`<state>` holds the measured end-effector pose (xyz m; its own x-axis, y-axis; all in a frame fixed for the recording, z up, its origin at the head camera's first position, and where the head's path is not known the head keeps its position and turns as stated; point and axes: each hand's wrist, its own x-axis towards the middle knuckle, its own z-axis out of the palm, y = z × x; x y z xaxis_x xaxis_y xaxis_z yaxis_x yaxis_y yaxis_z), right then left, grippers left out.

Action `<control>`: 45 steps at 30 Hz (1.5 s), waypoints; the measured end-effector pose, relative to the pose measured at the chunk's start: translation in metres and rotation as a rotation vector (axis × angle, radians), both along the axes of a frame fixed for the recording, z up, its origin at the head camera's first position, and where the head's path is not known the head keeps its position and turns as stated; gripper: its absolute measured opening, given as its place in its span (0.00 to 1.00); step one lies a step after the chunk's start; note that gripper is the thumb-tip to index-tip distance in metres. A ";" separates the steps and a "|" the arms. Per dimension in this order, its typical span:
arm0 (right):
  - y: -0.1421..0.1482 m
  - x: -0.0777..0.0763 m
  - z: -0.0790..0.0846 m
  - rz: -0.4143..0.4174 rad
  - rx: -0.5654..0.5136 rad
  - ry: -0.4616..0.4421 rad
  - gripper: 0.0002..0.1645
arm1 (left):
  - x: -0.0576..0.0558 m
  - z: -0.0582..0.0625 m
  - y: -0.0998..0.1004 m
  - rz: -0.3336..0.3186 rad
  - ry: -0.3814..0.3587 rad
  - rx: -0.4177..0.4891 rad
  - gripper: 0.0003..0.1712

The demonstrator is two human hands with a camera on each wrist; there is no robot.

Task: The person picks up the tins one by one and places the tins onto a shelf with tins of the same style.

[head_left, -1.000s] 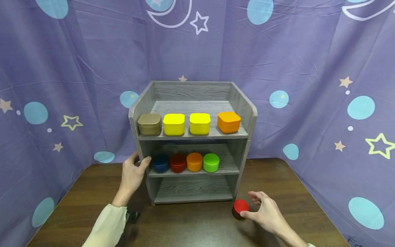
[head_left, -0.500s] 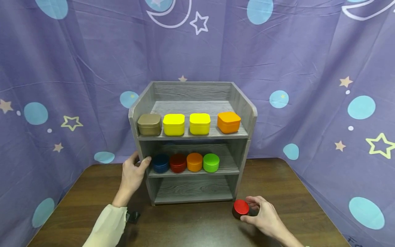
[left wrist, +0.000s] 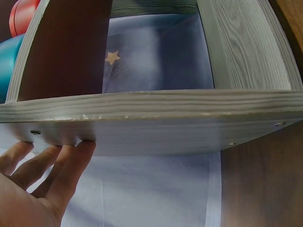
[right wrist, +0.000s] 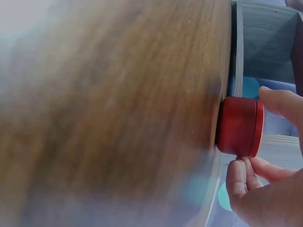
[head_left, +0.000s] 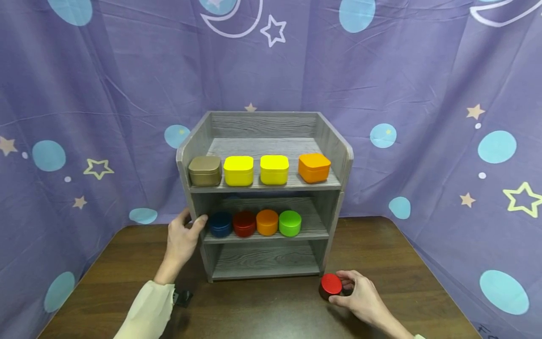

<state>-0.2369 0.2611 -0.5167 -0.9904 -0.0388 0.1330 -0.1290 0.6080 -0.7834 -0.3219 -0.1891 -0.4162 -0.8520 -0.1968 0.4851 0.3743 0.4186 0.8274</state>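
Observation:
My left hand holds the left side panel of a small grey wood-grain shelf. Its thumb lies at the panel's front edge; in the left wrist view the fingertips touch the panel's outer face. On the table, just off the shelf's front right corner, stands a round red tin with a lid. The thumb and fingers of my right hand are curled round the tin's sides. Seen in the right wrist view, the red tin has its base against the tabletop, fingertips on one side and the thumb by the lid's opposite edge.
On the top shelf sit a bronze square tin, two yellow ones and an orange one. Blue, dark red, orange and green round tins line the middle shelf. A purple curtain hangs behind.
My right hand's fingers have come down and in round the red tin from a wider spread. The tin stays in about the same spot. My left hand has not moved.

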 end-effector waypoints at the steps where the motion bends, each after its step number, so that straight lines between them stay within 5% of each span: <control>1: 0.000 0.000 0.000 0.005 0.000 -0.001 0.41 | 0.000 0.000 0.000 0.002 0.000 -0.001 0.23; 37: -0.003 -0.011 -0.011 0.051 -0.016 -0.036 0.41 | 0.000 0.001 -0.001 0.003 -0.003 -0.007 0.23; 45: -0.008 -0.006 0.004 0.022 -0.023 -0.038 0.38 | 0.000 0.001 0.000 0.001 -0.002 -0.005 0.23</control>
